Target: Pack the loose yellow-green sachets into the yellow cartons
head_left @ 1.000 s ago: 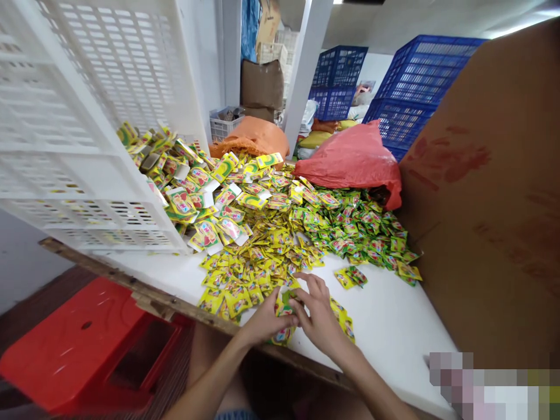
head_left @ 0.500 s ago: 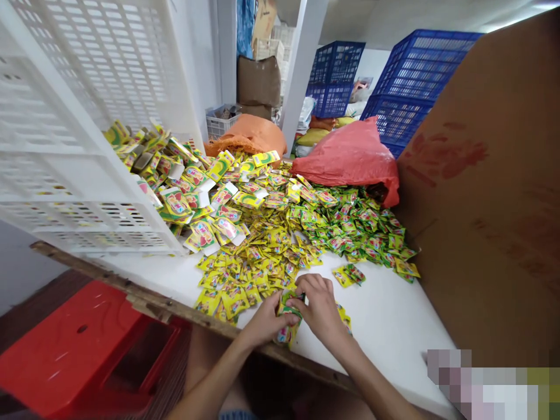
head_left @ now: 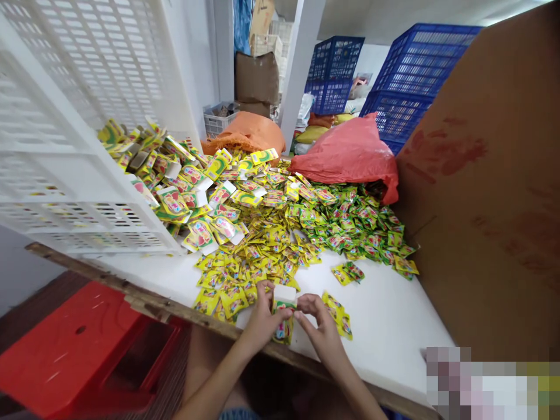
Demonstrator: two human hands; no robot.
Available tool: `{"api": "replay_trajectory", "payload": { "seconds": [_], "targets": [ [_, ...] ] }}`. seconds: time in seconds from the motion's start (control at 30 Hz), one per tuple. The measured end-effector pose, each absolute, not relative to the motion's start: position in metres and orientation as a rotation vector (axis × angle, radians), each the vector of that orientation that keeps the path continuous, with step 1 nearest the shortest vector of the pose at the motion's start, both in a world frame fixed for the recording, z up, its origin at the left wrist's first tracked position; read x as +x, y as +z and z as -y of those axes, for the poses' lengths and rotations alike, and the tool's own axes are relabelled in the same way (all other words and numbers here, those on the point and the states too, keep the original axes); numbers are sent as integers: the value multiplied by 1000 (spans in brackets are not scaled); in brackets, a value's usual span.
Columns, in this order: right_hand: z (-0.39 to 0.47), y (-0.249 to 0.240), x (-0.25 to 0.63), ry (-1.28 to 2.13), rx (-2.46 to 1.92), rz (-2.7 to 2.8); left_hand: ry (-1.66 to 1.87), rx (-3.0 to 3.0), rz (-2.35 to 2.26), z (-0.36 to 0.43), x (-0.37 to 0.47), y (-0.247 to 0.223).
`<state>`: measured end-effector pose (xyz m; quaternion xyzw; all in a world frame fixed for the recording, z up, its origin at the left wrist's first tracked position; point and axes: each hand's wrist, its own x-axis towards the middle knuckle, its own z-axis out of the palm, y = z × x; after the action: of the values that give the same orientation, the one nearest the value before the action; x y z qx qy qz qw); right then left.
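Right hand (head_left: 322, 324) has lowered beside the small box (head_left: 284, 295), fingers (head_left: 308, 300) curled.

Place can be read as a packing workshop with bulk storage. Yellow sachets (head_left: 276, 236) and green sachets (head_left: 366, 224) are heaped loose on the worktop (head_left: 385, 332); printed cartons (head_left: 174, 201) are piled out of a white crate (head_left: 79, 169) at the worktop's left end. An orange sack (head_left: 251, 131) and a red sack (head_left: 350, 153) are slumped at its far side. Beyond the worktop, blue crates (head_left: 422, 67) are stacked and filled bags (head_left: 310, 135) are piled. A cardboard panel (head_left: 475, 204) is stood at the worktop's right, a red stool (head_left: 83, 356) by its near edge.
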<state>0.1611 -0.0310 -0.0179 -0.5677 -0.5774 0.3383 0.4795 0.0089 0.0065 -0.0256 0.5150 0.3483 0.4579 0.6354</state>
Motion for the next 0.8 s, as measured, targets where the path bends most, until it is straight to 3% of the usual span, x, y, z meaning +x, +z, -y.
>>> {"api": "replay_trajectory", "payload": {
  "seconds": [0.17,0.27,0.4,0.8],
  "targets": [
    [32,-26,158,820,-1374,1437,889,1430,-876,-12,7,-30],
    [28,-19,160,804,-1349,1571,967,1533,-899,-12,7,-29],
    [25,-20,160,737,-1363,1426,1099,1385,-821,-9,8,-27],
    [32,-13,151,689,-1438,1431,1069,1361,-926,-7,9,-20]
  ]
}}
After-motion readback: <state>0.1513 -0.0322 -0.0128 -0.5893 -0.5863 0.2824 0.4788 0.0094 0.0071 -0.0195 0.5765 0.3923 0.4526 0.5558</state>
